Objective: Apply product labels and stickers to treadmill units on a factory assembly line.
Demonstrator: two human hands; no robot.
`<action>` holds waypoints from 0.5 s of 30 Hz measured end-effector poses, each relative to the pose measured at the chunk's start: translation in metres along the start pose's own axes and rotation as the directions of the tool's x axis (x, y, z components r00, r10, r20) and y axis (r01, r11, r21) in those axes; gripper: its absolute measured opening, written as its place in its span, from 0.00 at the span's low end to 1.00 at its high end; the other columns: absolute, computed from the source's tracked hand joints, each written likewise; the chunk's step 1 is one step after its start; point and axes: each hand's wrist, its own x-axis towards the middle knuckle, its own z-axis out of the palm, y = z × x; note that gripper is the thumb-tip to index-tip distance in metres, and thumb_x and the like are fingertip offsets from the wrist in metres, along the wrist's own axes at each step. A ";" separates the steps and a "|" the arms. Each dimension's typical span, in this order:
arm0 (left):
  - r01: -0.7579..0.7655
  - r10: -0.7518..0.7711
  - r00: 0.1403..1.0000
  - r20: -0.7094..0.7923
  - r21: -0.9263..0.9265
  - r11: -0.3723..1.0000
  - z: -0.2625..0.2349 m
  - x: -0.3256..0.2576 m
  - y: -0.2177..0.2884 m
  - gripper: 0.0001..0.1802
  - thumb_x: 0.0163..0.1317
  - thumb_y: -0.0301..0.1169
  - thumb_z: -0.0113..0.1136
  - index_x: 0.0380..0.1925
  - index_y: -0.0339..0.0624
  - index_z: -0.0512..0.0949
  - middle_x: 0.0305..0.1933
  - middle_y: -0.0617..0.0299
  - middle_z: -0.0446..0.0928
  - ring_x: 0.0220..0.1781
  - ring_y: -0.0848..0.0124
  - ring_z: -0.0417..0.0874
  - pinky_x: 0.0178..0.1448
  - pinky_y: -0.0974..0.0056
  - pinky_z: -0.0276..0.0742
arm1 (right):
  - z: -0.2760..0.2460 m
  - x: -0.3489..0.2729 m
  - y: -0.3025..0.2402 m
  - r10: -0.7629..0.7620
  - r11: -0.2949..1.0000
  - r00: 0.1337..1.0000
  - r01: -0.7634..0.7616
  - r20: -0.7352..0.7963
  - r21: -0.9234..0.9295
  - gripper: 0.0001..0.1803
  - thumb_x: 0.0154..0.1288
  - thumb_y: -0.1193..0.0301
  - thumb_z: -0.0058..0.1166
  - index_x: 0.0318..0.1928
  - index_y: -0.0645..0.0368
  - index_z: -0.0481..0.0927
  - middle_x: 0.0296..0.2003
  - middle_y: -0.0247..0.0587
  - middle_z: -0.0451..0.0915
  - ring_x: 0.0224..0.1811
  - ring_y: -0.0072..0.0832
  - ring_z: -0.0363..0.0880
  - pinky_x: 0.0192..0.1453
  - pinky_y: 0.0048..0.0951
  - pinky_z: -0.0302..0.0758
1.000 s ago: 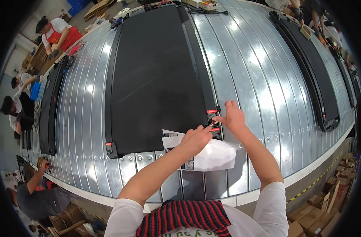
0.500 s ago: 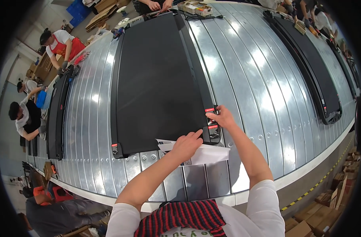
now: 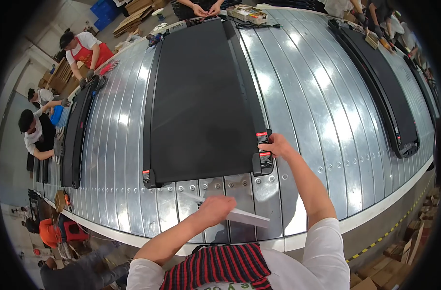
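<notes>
A flat black treadmill point(image 3: 201, 106) lies lengthwise on the metal table before me. My right hand point(image 3: 279, 146) is closed at its near right corner, the thumb at the red-and-black warning labels point(image 3: 262, 138) and the fingers by the outer edge of the side rail; part of the grip is hidden. My left hand point(image 3: 217, 210), fingers closed, holds a bent white sheet point(image 3: 249, 217) over the table, short of the treadmill's near end. Another small label point(image 3: 146, 177) is on the near left end cap.
Further black treadmills lie left point(image 3: 76, 130) and right point(image 3: 382, 82). People work around the table, one with bare hands point(image 3: 207, 9) at the far end. A box of small parts point(image 3: 248, 14) stands there beside a black cable. Cardboard point(image 3: 394, 261) lies beyond the table's near right edge.
My left hand has drawn back from the treadmill's right corner toward me, taking the white sheet along. My right hand stays at the labels. The view has shifted slightly.
</notes>
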 end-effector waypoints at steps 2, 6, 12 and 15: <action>0.012 -0.012 1.000 0.003 -0.004 1.000 0.000 -0.005 0.001 0.06 0.43 0.20 0.47 0.24 0.39 0.67 0.28 0.56 0.70 0.34 0.55 0.73 0.35 0.54 0.69 | -0.005 -0.006 -0.014 0.044 0.995 0.986 -0.029 0.163 -0.090 0.24 0.41 0.62 0.66 0.33 0.65 0.71 0.27 0.40 0.74 0.25 0.26 0.73 0.27 0.28 0.71; 0.015 -0.014 1.000 0.007 -0.021 1.000 0.007 -0.021 -0.004 0.06 0.43 0.21 0.48 0.24 0.39 0.68 0.29 0.57 0.71 0.35 0.56 0.74 0.36 0.55 0.70 | -0.008 -0.005 -0.028 0.117 0.964 0.976 -0.067 0.182 -0.259 0.19 0.45 0.64 0.63 0.32 0.63 0.72 0.24 0.35 0.73 0.22 0.22 0.72 0.24 0.24 0.73; 0.031 -0.028 0.997 0.076 -0.039 0.999 0.007 -0.038 -0.009 0.06 0.43 0.21 0.48 0.25 0.39 0.69 0.32 0.57 0.72 0.39 0.57 0.74 0.39 0.56 0.70 | -0.013 -0.003 -0.034 0.128 0.952 0.968 -0.059 0.217 -0.299 0.18 0.42 0.66 0.64 0.30 0.64 0.73 0.24 0.37 0.74 0.20 0.22 0.72 0.25 0.24 0.73; 0.008 -0.005 0.997 0.081 -0.036 0.999 0.005 -0.047 -0.014 0.06 0.43 0.22 0.48 0.26 0.40 0.70 0.31 0.57 0.72 0.37 0.56 0.74 0.38 0.55 0.71 | -0.012 0.000 -0.031 0.162 0.941 0.965 -0.088 0.205 -0.327 0.18 0.41 0.69 0.65 0.31 0.65 0.73 0.24 0.37 0.74 0.23 0.22 0.73 0.26 0.24 0.73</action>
